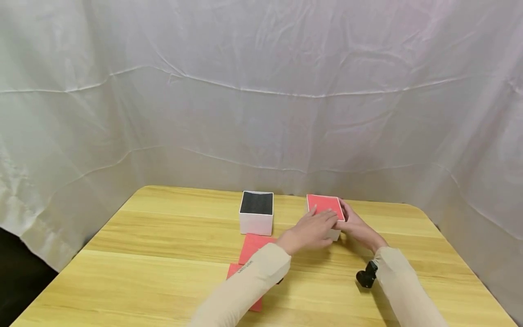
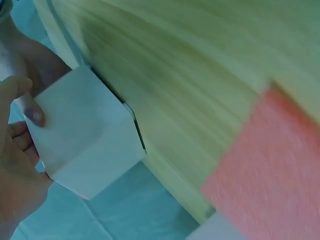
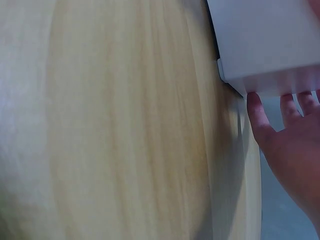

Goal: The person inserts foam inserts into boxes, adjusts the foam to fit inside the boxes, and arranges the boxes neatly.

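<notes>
1. On the far right part of the wooden bench [image 1: 163,254], a white box with a red lid [image 1: 325,206] is held between both hands.
2. The left hand [image 1: 312,231] is laid over the near edge of the lid, with the thumb pressed against the white side wall, as seen in the left wrist view; the box is gripped.
3. The right hand [image 1: 354,225] is curled round the box's right side, fingers on its wall.
4. The lid appears already seated on this box.
5. A second white box with a black insert [image 1: 256,212] is left uncovered, just left of the hands.
6. Red lid pieces [image 1: 251,247] lie flat under the left sleeve, apparently unused.
</notes>
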